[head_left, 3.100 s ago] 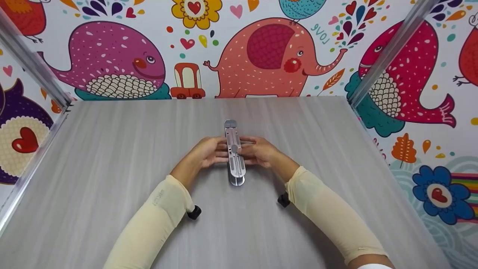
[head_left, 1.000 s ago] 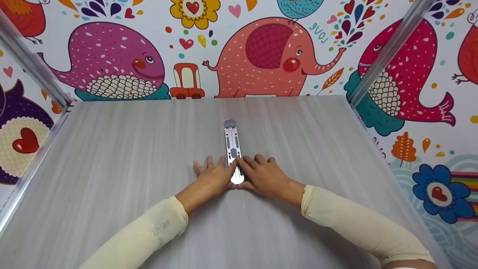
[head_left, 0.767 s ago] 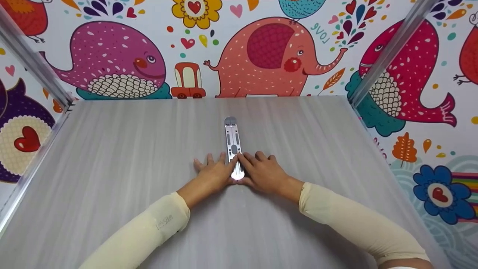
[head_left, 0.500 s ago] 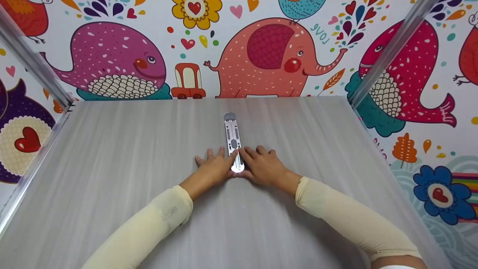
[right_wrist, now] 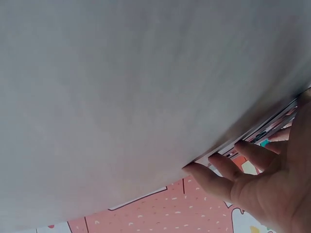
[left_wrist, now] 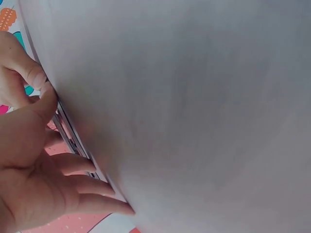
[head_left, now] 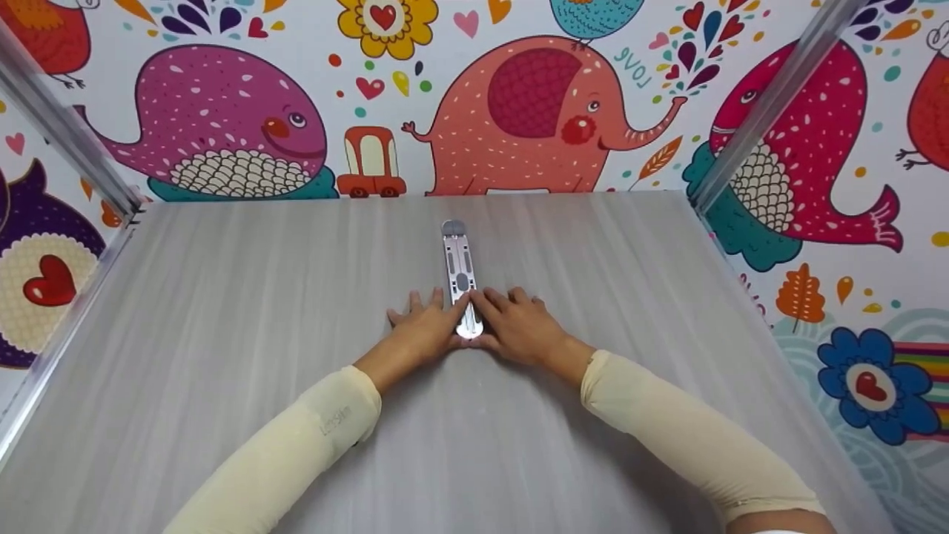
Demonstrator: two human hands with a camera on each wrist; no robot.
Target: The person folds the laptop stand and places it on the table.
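A slim silver metal folding stand (head_left: 457, 259), with rounded ends, slots and a grey oval pad, lies flat on the table, its long side pointing away from me. My left hand (head_left: 421, 330) is at the near left of it, index fingertip against its edge and the other fingers spread on the table. From the right, my right hand (head_left: 525, 326) touches the opposite edge with its index finger. Both thumbs meet by the near end. In the left wrist view the left hand (left_wrist: 39, 170) has straight fingers; the right wrist view shows the right hand (right_wrist: 262, 184) with extended fingertips on the table.
The grey wood-grain table (head_left: 259, 297) ends at a back wall (head_left: 385, 104) printed with cartoon animals. Metal posts stand at the back left (head_left: 74, 111) and back right (head_left: 778, 104) corners. Pale sleeves (head_left: 282, 452) cover both forearms.
About three seconds ago both hands held the stand from its sides, and it looked thicker. Over the last second the flat stand has slid away from me, with both hands moving along.
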